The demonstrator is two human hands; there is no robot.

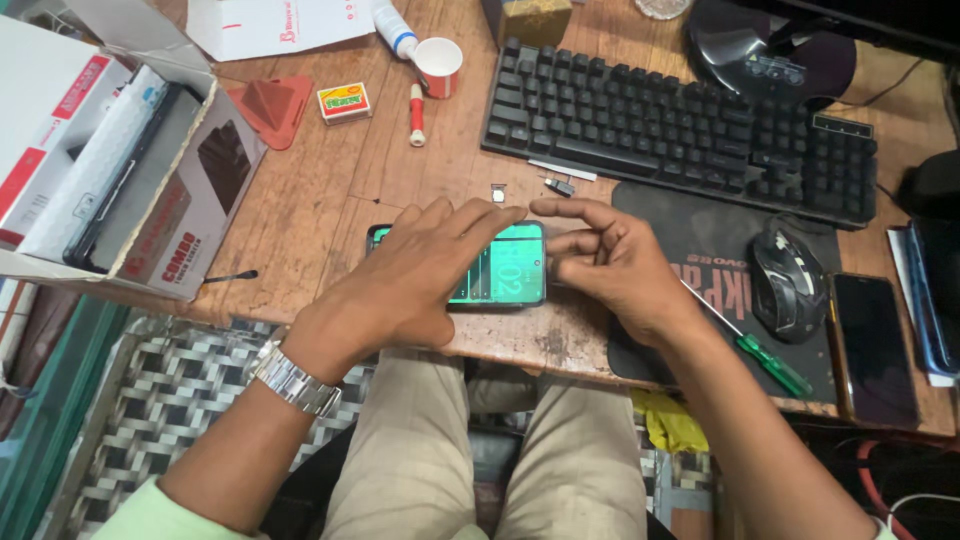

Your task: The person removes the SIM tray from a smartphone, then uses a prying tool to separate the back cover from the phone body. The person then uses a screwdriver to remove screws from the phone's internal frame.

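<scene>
Far left of the hands, an open cardboard box [150,200] of flat packages sits on the wooden counter [330,190]. A thin black pin-like tool [232,276] lies just left of the left wrist. Up beyond the left hand: an orange wedge stand [270,108], a small yellow box [344,102], a red-and-white tube [416,112] and a red-and-white paper cup [438,66].

Left hand [415,280], steel watch [294,381] on its wrist, lies flat and open, palm down, on a smartphone [505,280], covering its left half. The smartphone lies face up with a lit green screen, near the counter's front edge, between both hands. Right hand [610,260] sits at the phone's right end, fingers curled with thumb and forefinger close together; cannot tell if they pinch anything.

Just above the fingertips lie a small tray-like metal piece [498,193] and a tiny dark part [560,186], apart from both hands. Beyond them, a black keyboard [680,130].

Right of the right hand: a dark mouse pad [715,240], a green-handled screwdriver [760,348] just beside the right forearm, a black mouse [788,282], then a dark phone [875,345] with its screen off.
</scene>
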